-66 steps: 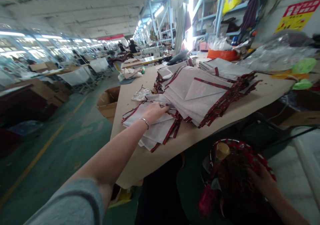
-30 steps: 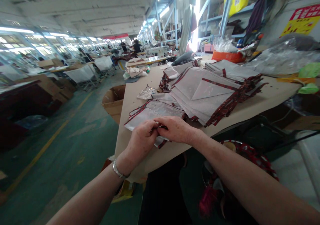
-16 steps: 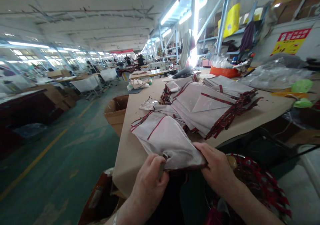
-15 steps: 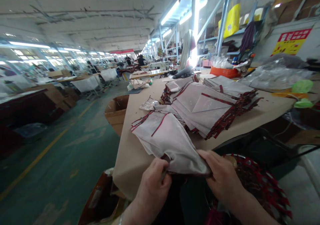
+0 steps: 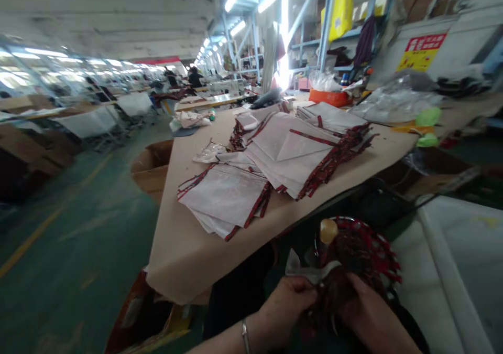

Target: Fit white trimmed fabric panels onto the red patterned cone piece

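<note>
My left hand (image 5: 288, 304) pinches the edge of a dark brown and whitish fabric piece (image 5: 332, 291), low in front of me, off the table's edge. On its other side my right hand (image 5: 367, 307) is closed around the brown part. A pale corner of the cloth sticks up past my left fingers. Just beyond my hands is a round basket with a red patterned rim (image 5: 391, 262), holding dark brown material. A tan rounded knob (image 5: 328, 231) stands at its near left side. On the table lies a fanned stack of pale grey cloth pieces with dark red trim (image 5: 226, 194).
A larger trimmed cloth pile (image 5: 291, 144) covers the middle of the brown table (image 5: 168, 259). Clear plastic bags (image 5: 393, 102) and an orange tray (image 5: 330, 97) lie behind. Cardboard boxes (image 5: 153, 170) stand left; a white tub (image 5: 451, 259) stands right. People sit farther back.
Both hands have moved from the table's front edge down and right to beside the basket. The pale cloth they held is off the stack; brown material now shows between them. My view has turned right.
</note>
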Motion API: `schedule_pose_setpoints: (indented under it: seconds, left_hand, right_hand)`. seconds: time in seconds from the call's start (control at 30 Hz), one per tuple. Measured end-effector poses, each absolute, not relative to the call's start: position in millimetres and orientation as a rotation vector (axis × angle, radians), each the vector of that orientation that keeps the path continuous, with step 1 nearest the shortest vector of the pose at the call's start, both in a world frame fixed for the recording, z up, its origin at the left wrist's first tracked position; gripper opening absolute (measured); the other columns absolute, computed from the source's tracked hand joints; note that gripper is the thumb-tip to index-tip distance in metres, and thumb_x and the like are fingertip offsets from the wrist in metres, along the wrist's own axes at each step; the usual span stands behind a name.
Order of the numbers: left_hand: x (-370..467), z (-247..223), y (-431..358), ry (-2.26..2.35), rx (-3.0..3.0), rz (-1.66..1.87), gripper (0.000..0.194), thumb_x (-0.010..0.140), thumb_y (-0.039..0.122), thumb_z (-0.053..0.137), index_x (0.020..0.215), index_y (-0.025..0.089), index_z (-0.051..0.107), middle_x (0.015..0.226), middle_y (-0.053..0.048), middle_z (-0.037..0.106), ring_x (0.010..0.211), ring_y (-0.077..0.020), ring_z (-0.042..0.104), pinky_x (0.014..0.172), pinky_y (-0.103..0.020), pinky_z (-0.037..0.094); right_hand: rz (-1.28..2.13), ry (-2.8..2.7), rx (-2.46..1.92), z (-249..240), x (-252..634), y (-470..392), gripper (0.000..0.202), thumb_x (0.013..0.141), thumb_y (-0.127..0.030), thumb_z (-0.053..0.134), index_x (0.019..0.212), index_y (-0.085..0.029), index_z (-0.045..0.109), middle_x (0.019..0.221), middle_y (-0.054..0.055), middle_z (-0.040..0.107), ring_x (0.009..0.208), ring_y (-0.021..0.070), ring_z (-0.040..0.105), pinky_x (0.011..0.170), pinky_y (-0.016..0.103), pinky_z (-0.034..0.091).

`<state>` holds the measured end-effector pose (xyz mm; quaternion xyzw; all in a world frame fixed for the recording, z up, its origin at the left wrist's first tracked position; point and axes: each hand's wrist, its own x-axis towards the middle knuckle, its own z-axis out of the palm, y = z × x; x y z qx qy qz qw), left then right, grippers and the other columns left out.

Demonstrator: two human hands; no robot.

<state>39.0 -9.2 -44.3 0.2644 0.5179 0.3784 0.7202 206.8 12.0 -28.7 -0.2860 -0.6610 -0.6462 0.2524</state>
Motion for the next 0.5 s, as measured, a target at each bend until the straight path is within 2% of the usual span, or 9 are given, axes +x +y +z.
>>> schedule_pose_setpoints:
  seconds: [0.07,0.1,0.13,0.17,0.23,0.3,0.37,0.43,0.5]
  left_hand:
    - [38,-29,-3,1.019,0.606,0.760,0.031,0.062,0.040,0.075,0.057,0.016,0.056,0.048,0.001,0.053,0.036,-0.0089,0.045,0.035,-0.021,0.035]
    - [37,-18,3,0.948,0.542,0.791,0.030,0.061,0.038,0.076,0.060,0.016,0.056,0.051,0.001,0.055,0.038,-0.0095,0.048,0.037,-0.021,0.037]
    - [36,-7,10,0.891,0.510,0.808,0.028,0.058,0.032,0.078,0.059,0.015,0.056,0.052,0.002,0.055,0.042,-0.0083,0.050,0.041,-0.019,0.039]
    - [35,3,20,0.833,0.478,0.788,0.028,0.059,0.029,0.079,0.060,0.015,0.055,0.053,0.002,0.055,0.044,-0.0077,0.051,0.043,-0.018,0.040]
    - [35,19,40,0.743,0.441,0.771,0.024,0.060,0.025,0.078,0.064,0.014,0.057,0.055,0.002,0.055,0.044,-0.0066,0.050,0.045,-0.018,0.041]
    - [38,24,62,0.729,0.411,0.816,0.019,0.063,0.024,0.075,0.072,0.015,0.060,0.055,0.003,0.055,0.042,-0.0065,0.046,0.044,-0.019,0.040]
    - [42,17,84,0.796,0.375,0.890,0.015,0.067,0.023,0.070,0.076,0.015,0.061,0.054,0.004,0.053,0.040,-0.0065,0.043,0.038,-0.017,0.033]
    - [47,-1,102,0.888,0.335,0.934,0.009,0.072,0.023,0.064,0.073,0.016,0.059,0.053,0.003,0.053,0.039,-0.0067,0.042,0.034,-0.016,0.023]
    - [54,-28,112,0.961,0.319,0.946,0.008,0.075,0.021,0.060,0.070,0.016,0.057,0.054,0.003,0.054,0.040,-0.0065,0.043,0.034,-0.016,0.021]
  right_hand:
    - [-2.428,-1.666,-0.641,-23,209,9,0.027,0.085,-0.024,0.049,0.083,-0.013,0.074,0.079,0.003,0.076,0.075,0.0144,0.070,0.065,0.023,0.057]
    - [-2.957,-1.406,-0.375,-20,211,7,0.020,0.081,-0.019,0.055,0.083,-0.013,0.074,0.078,0.003,0.075,0.076,0.0145,0.071,0.069,0.023,0.056]
    - [-3.465,-0.874,0.067,-15,213,5,0.014,0.078,-0.017,0.060,0.082,-0.014,0.073,0.076,0.002,0.075,0.075,0.0149,0.071,0.071,0.023,0.056]
    - [-3.726,-0.130,0.578,-8,216,6,0.012,0.077,-0.022,0.064,0.080,-0.015,0.073,0.074,0.003,0.074,0.074,0.0165,0.071,0.073,0.025,0.055]
    - [-3.560,1.051,1.199,11,221,17,0.037,0.078,-0.054,0.062,0.079,-0.018,0.071,0.079,0.006,0.074,0.077,0.0211,0.071,0.074,0.032,0.056]
    - [-3.446,1.420,1.334,30,224,42,0.067,0.078,-0.078,0.038,0.088,-0.020,0.069,0.094,0.008,0.074,0.089,0.0237,0.070,0.079,0.038,0.055]
    - [-3.518,1.353,1.425,34,225,77,0.063,0.086,-0.071,0.030,0.096,-0.020,0.067,0.101,0.007,0.072,0.094,0.0221,0.068,0.083,0.039,0.054]
    - [-3.482,1.268,1.619,18,223,108,0.038,0.091,-0.049,0.042,0.092,-0.019,0.065,0.092,0.006,0.073,0.087,0.0198,0.069,0.083,0.037,0.054]
    - [-3.400,1.237,1.761,-14,219,127,0.021,0.088,-0.034,0.051,0.081,-0.017,0.063,0.079,0.006,0.072,0.075,0.0188,0.068,0.077,0.035,0.055]
